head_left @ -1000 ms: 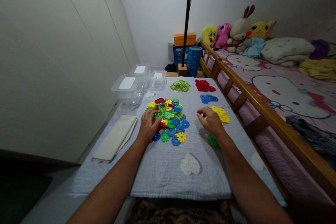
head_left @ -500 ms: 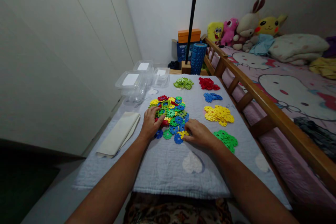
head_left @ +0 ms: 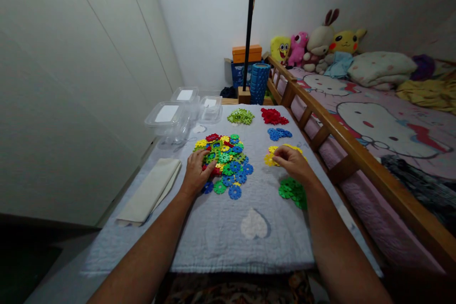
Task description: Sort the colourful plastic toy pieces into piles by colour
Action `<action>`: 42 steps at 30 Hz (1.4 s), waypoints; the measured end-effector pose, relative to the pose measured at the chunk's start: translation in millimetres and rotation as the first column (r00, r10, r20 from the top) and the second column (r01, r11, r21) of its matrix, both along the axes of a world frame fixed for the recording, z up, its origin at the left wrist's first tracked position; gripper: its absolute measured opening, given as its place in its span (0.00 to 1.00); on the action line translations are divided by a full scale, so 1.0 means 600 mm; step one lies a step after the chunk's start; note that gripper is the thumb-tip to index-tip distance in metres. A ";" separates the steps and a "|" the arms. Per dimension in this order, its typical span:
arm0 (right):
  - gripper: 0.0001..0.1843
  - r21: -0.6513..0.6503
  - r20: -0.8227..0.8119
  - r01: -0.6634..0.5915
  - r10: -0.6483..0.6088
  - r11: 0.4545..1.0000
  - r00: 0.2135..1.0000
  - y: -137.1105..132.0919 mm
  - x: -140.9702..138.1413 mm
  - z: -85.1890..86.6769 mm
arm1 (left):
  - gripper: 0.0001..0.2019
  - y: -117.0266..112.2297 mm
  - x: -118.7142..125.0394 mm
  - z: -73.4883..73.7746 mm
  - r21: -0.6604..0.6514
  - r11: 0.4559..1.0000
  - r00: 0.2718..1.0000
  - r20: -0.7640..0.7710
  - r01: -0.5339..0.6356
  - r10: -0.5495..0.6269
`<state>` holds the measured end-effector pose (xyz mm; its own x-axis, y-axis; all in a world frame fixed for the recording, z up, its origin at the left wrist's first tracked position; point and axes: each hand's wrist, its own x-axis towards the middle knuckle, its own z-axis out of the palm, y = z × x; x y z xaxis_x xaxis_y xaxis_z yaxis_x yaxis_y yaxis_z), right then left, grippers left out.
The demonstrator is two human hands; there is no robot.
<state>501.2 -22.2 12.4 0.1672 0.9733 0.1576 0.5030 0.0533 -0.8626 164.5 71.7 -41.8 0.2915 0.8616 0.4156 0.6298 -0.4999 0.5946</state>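
Observation:
A mixed heap of plastic snowflake discs (head_left: 228,180) in blue, green, yellow and red lies mid-table. My left hand (head_left: 198,167) rests on the heap's left side, thumb and fingers apart, gripping nothing. Over the yellow pile (head_left: 298,148) on the right, my right hand (head_left: 292,161) has its thumb and fingertips pinched on a yellow snowflake disc (head_left: 270,159). The hand covers much of that pile. Closer to me, a green pile (head_left: 290,189) is partly hidden by my right forearm.
Blue (head_left: 279,133), red (head_left: 273,116) and light green (head_left: 241,116) piles lie farther back. Clear plastic boxes (head_left: 167,116) stand at the back left, near a folded cream cloth (head_left: 151,192). A wooden bed rail (head_left: 342,152) runs along the right, and a black pole (head_left: 250,28) rises behind the table.
My right hand has moved right from the mixed heap to the yellow pile, carrying a yellow disc. My left hand stays on the heap. The view has shifted slightly.

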 end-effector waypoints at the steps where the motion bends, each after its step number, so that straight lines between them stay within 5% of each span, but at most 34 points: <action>1: 0.13 0.028 -0.030 0.114 -0.114 0.993 0.993 0.001 0.025 -0.003 | 0.19 0.000 0.000 0.000 0.003 1.000 1.000 -0.002 -0.002 0.002; 5: 0.15 0.082 -0.038 0.491 -0.489 0.867 0.871 -0.002 0.104 -0.021 | 0.19 0.001 0.000 -0.001 0.006 1.000 1.000 -0.008 -0.005 0.005; 8: 0.13 0.067 -0.006 0.612 -0.613 0.788 0.790 -0.006 0.131 -0.034 | 0.20 0.001 -0.001 -0.001 -0.003 1.000 1.000 -0.014 -0.006 0.006; 14: 0.10 -0.045 0.006 0.657 -0.657 0.753 0.753 -0.009 0.133 -0.048 | 0.19 0.000 -0.001 0.003 0.002 1.000 1.000 -0.023 0.004 -0.004; 19: 0.08 -0.071 0.168 0.630 -0.613 0.774 0.772 -0.010 0.140 -0.063 | 0.20 -0.001 -0.001 0.005 0.004 1.000 1.000 -0.027 0.008 -0.008; 24: 0.08 -0.049 0.288 0.640 -0.603 0.767 0.744 -0.011 0.142 -0.061 | 0.20 0.001 -0.003 0.001 -0.002 1.000 1.000 -0.025 0.019 -0.019; 28: 0.09 0.087 0.311 0.670 -0.659 0.738 0.685 -0.007 0.111 -0.038 | 0.20 0.002 -0.004 -0.002 -0.001 1.000 1.000 -0.019 0.017 -0.017; 31: 0.10 0.241 0.256 0.540 -0.590 0.806 0.766 0.002 0.056 -0.025 | 0.20 0.003 -0.003 -0.002 0.000 1.000 0.999 -0.025 0.021 -0.021; 35: 0.08 0.310 0.316 0.104 -0.205 0.945 0.926 0.011 -0.038 -0.023 | 0.19 0.003 -0.002 -0.003 0.009 1.000 0.999 -0.026 0.027 -0.027; 38: 0.06 0.217 0.439 -0.177 0.066 0.960 0.896 0.012 -0.090 -0.031 | 0.19 0.003 -0.002 -0.004 0.010 1.000 0.999 -0.024 0.027 -0.026; 42: 0.07 0.031 0.575 -0.265 0.200 0.964 0.793 0.011 -0.121 -0.045 | 0.19 0.002 -0.002 -0.005 0.022 0.999 0.999 -0.024 0.024 -0.023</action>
<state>428.7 -15.8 -14.7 -0.2115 0.9435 0.2550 0.8577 0.3043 -0.4144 163.1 73.2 -44.5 0.3215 0.8451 0.4272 0.6317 -0.5275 0.5681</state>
